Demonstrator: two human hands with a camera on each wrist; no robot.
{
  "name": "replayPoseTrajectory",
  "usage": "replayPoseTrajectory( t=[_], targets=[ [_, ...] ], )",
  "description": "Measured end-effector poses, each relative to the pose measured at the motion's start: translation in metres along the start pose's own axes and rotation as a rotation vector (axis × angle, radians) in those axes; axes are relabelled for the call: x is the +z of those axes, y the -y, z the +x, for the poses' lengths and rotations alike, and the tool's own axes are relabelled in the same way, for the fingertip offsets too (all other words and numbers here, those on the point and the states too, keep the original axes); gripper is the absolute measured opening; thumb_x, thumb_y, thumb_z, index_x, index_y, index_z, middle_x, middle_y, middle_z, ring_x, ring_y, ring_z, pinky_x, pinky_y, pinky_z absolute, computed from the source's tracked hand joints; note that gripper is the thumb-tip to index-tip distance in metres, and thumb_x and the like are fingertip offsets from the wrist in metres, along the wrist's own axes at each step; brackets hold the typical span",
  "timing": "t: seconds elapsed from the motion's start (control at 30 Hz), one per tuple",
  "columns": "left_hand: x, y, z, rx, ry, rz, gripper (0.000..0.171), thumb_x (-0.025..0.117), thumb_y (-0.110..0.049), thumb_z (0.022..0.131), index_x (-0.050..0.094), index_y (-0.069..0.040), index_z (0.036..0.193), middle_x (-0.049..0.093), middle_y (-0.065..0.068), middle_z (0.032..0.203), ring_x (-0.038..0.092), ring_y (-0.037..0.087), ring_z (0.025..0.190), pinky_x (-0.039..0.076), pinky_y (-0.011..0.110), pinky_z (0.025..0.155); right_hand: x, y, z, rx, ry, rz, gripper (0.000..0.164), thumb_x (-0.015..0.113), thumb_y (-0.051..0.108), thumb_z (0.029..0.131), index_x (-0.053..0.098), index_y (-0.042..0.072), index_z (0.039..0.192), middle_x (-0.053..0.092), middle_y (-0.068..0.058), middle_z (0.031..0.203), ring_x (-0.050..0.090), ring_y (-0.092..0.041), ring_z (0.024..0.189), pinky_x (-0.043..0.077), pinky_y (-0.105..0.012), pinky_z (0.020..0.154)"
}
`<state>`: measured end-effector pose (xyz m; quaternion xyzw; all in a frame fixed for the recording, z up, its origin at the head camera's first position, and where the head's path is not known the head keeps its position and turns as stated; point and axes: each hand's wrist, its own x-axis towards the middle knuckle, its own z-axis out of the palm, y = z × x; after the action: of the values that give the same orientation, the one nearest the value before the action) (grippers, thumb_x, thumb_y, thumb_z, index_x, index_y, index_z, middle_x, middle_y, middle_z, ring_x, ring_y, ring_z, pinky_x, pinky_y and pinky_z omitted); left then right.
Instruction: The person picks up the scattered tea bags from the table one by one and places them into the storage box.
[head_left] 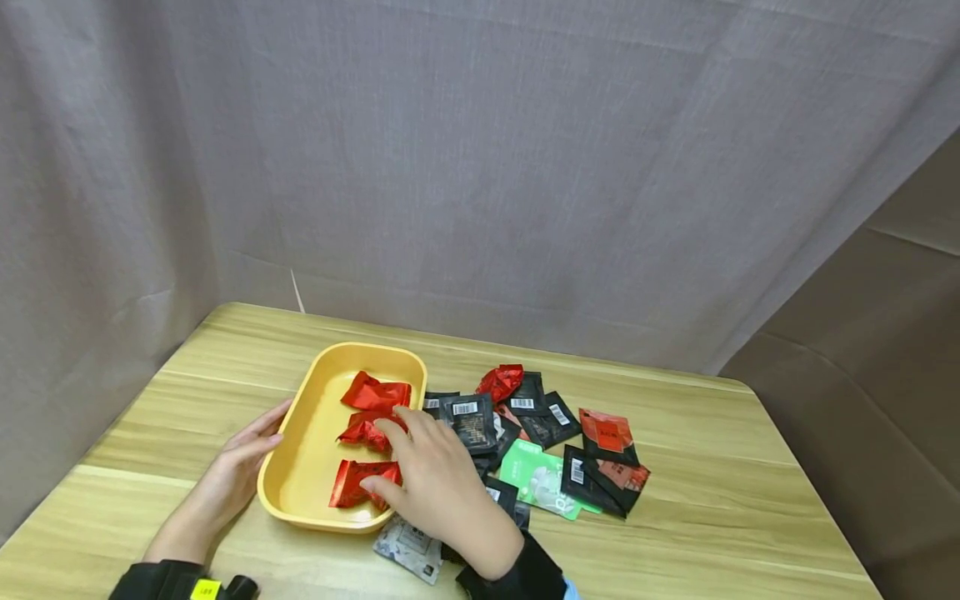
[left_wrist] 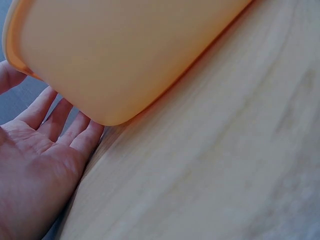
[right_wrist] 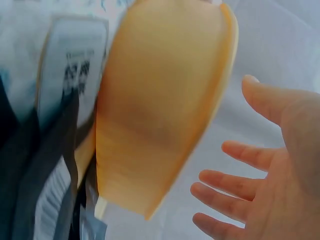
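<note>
Red packets [head_left: 358, 431] lie in yellow tray [head_left: 303, 467], toward left edge of surface [head_left: 712, 483]; right grip [head_left: 435, 475] wide above, left grip [head_left: 238, 465] loose against its wall; brace lightly, keep right clear of rim

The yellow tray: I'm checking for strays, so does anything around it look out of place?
One red packet lies outside the yellow tray, among the black sachets, while three other red packets sit inside, so it looks separated from its kind. I see no spills or tears, though the right hand blocks part of the view.
</note>
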<state>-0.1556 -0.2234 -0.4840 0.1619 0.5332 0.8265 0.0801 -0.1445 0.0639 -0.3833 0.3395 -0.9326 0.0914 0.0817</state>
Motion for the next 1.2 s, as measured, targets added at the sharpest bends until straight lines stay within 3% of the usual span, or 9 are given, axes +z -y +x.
replayPoseTrajectory(
  t=[0.43, 0.73, 0.97, 1.2],
  targets=[
    [-0.001, -0.001, -0.001, -0.002, -0.008, 0.02, 0.046, 0.031, -0.004, 0.105, 0.048, -0.027, 0.141, 0.051, -0.017, 0.14, 0.05, 0.003, 0.125, 0.043, 0.02, 0.099, -0.009, -0.053, 0.001, 0.099, -0.002, 0.113, 0.064, 0.069, 0.043, 0.092, 0.049, 0.012, 0.144, 0.045, -0.013, 0.148, 0.041, -0.032, 0.137, 0.035, -0.052, 0.11],
    [0.0, 0.0, 0.0, -0.014, -0.02, 0.031, 0.046, 0.033, -0.004, 0.105, 0.044, -0.024, 0.145, 0.05, -0.018, 0.14, 0.049, 0.002, 0.126, 0.043, 0.02, 0.099, -0.007, -0.095, -0.006, 0.208, 0.132, 0.142, 0.083, 0.085, 0.03, 0.078, 0.045, 0.011, 0.148, 0.039, -0.017, 0.153, 0.026, -0.039, 0.144, 0.023, -0.059, 0.114],
    [-0.003, 0.001, 0.0, -0.02, -0.031, 0.045, 0.046, 0.033, -0.005, 0.105, 0.045, -0.024, 0.145, 0.05, -0.018, 0.14, 0.05, 0.002, 0.125, 0.043, 0.02, 0.099, 0.002, -0.107, -0.006, 0.236, 0.209, 0.193, 0.091, 0.088, 0.025, 0.075, 0.04, 0.012, 0.151, 0.031, -0.017, 0.157, 0.019, -0.039, 0.146, 0.018, -0.06, 0.115],
    [-0.004, 0.003, 0.0, -0.023, -0.025, 0.041, 0.047, 0.032, -0.004, 0.105, 0.046, -0.026, 0.143, 0.051, -0.018, 0.14, 0.05, 0.002, 0.125, 0.043, 0.02, 0.098, 0.007, -0.11, -0.007, 0.256, 0.201, 0.191, 0.089, 0.088, 0.026, 0.075, 0.042, 0.013, 0.15, 0.04, -0.016, 0.152, 0.025, -0.038, 0.145, 0.02, -0.056, 0.116]
  ],
)
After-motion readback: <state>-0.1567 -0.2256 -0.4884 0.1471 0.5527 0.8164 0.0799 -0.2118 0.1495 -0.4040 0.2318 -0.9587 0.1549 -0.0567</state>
